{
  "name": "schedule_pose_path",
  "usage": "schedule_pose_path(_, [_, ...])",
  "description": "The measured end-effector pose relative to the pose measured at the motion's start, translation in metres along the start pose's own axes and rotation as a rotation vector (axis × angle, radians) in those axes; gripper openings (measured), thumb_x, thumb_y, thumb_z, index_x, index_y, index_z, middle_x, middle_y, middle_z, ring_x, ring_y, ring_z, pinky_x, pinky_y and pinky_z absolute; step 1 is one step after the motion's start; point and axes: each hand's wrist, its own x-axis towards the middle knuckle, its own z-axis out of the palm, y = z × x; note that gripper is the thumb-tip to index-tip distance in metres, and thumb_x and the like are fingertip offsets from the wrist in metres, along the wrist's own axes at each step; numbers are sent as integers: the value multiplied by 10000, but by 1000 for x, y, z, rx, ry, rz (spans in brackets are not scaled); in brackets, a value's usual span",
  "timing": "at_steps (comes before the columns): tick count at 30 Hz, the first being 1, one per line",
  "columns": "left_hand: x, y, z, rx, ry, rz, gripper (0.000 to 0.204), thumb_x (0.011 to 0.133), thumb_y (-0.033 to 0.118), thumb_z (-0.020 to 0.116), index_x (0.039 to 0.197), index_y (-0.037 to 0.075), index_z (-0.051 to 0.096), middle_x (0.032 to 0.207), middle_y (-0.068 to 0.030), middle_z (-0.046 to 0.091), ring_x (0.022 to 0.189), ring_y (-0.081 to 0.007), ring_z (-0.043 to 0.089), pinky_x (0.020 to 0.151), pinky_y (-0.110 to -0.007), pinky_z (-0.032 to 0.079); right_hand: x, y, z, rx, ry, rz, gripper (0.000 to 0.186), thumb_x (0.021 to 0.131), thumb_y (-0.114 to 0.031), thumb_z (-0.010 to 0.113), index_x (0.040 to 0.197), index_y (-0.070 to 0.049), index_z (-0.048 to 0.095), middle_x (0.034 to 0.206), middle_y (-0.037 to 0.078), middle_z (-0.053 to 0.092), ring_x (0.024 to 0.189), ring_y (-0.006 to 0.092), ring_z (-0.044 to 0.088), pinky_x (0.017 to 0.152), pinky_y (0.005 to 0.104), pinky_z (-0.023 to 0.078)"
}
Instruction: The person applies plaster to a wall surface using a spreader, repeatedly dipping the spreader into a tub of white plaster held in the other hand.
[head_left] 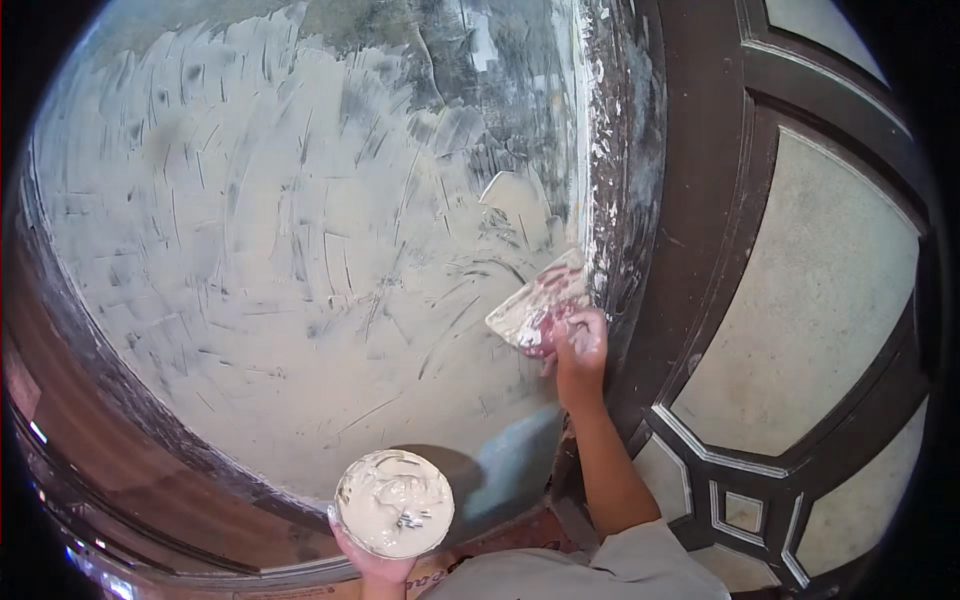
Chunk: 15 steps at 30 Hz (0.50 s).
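Note:
My right hand (582, 342) grips a putty knife (540, 303) with a wide blade and a reddish handle, both smeared with pale putty. Its blade lies against the wall (300, 260), close to the dark frame along the wall's right side. Low in the middle, my left hand (375, 562) holds a round tub (394, 503) from below, fingers around its side. The tub contains creamy off-white putty with a stirred surface. Streaky putty covers much of the wall, with a thicker patch (517, 200) above the knife.
A dark, putty-spattered post (622, 160) borders the wall on the right. Beyond it stands a dark brown panelled door (700, 210) with pale panels. Brown wooden trim (120, 460) curves along the lower left. Bare grey-blue wall shows at the top and lower right.

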Motion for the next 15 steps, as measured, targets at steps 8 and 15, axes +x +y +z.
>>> schedule_pose_path(8, [-4, 11, 4, -245, 115, -49, 745, 955, 626, 362, 1528, 151, 355, 1588, -120, 319, 1439, -384, 310, 1169, -600, 237, 41, -95, 78, -171, -282, -55, 229, 950, -89, 651, 1085, -40, 473, 823, 62, 557, 535, 95, 548, 459, 253, 439])
schedule_pose_path(15, [-6, 17, -4, -146, 45, -4, 730, 963, 620, 348, 1509, 137, 387, 1571, -120, 352, 1419, -381, 348, 1161, -587, 271, 11, -20, 28, -65, -119, 111, 212, 945, -74, 644, 1064, -55, 469, 795, 56, 575, 511, 98, 529, 433, 256, 411])
